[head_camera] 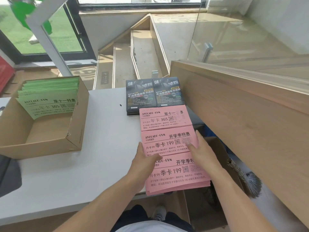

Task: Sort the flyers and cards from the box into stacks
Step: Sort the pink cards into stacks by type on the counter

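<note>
Three stacks of pink flyers lie in a column on the white table (100,124): a far stack (163,117), a middle stack (167,139) and a near stack (177,174) that overhangs the front edge. My left hand (145,158) rests against the left edge of the middle stack, thumb on top. My right hand (203,151) lies on that stack's right side with straight fingers. Two stacks of black cards (155,94) sit side by side behind them. The cardboard box (73,131) at the left holds green flyers (48,97).
A wooden counter wall (242,118) rises close on the right of the stacks. Below the table's right end stand an open carton (215,144) and a brush (247,178). A dark object (8,174) lies at the table's left edge. Stairs (133,61) descend beyond the table.
</note>
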Demonstrator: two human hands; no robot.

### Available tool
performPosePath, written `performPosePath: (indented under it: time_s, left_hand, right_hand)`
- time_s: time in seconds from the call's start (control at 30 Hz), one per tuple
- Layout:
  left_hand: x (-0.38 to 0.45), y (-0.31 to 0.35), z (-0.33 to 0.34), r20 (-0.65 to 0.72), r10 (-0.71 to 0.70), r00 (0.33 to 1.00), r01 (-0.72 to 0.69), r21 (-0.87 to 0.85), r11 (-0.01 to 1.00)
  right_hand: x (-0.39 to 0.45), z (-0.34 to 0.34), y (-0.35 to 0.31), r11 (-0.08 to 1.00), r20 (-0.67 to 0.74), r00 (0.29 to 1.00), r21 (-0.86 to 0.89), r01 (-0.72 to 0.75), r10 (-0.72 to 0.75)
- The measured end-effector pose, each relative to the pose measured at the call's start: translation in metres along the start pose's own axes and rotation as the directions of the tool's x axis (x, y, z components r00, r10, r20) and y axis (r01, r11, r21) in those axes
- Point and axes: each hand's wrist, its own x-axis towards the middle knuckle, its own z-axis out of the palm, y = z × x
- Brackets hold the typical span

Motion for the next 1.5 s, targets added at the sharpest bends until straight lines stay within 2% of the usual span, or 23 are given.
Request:
performPosePath:
  time_s: [0.23,0.37,0.5,0.6,0.83,1.1,1.4,1.5]
  left_hand:
    - [0.001,0.003,0.0,0.012,0.009,1.0,-0.008,-0.026,1.0]
    - [-0.002,0.009,-0.002,0.02,0.002,1.0,0.0,-0.105,0.995]
    - [-0.003,0.015,-0.005,-0.007,0.026,1.0,-0.026,-0.187,0.982]
    - [-0.005,0.008,-0.005,-0.065,0.017,0.998,-0.034,-0.265,0.964]
    - [-0.014,-0.004,0.002,-0.03,-0.053,0.998,0.043,-0.259,0.965]
    - [-0.014,-0.014,0.001,-0.005,-0.014,1.0,0.013,-0.246,0.969]
    - [-0.004,-0.032,0.001,-0.007,-0.052,0.999,0.047,-0.336,0.941]
    - [-0.004,-0.033,0.001,-0.022,-0.056,0.998,0.046,-0.302,0.952]
  right_hand:
    - [0.002,0.003,0.005,1.0,-0.016,1.0,0.016,0.014,-0.014]
    - [0.001,0.005,0.006,1.0,-0.055,0.998,0.025,-0.009,0.011]
    - [-0.001,0.007,0.007,0.997,-0.104,0.994,-0.082,0.004,-0.013]
    - [-0.014,0.015,0.008,0.979,-0.03,0.999,-0.202,0.022,-0.028]
    - [-0.028,0.031,0.014,0.973,-0.086,0.996,-0.227,-0.047,0.028]
    - [-0.03,0.022,0.019,0.991,-0.064,0.998,-0.13,-0.035,0.027]
    - [-0.029,0.019,0.018,0.993,-0.064,0.998,-0.118,-0.027,0.019]
    - [-0.031,0.017,0.017,0.993,-0.063,0.998,-0.118,-0.027,0.02]
